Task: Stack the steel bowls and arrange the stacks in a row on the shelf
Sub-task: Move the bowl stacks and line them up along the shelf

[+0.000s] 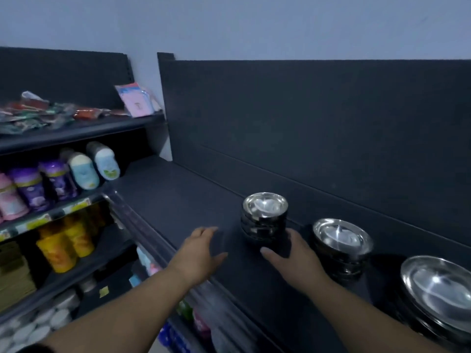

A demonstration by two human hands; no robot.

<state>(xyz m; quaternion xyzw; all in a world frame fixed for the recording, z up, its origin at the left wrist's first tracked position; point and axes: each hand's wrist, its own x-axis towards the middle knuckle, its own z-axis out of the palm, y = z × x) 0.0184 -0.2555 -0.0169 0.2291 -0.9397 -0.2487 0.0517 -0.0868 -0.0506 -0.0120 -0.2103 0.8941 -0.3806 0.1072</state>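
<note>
Three stacks of steel bowls stand in a row on the dark shelf [178, 200]. The smallest stack [265, 215] is leftmost, a middle stack [342, 245] is to its right, and the largest stack [438, 289] sits at the right edge, partly cut off. My right hand [295, 258] lies on the shelf just in front of the smallest stack, fingers spread, fingertips near its base. My left hand [201, 253] hovers open over the shelf to the left of that stack, holding nothing.
A dark back panel [305, 123] rises behind the shelf. To the left, another shelving unit carries packets [38, 113] on top, bottles [63, 179] below and yellow containers [66, 245] lower down. More goods sit under the shelf's front edge.
</note>
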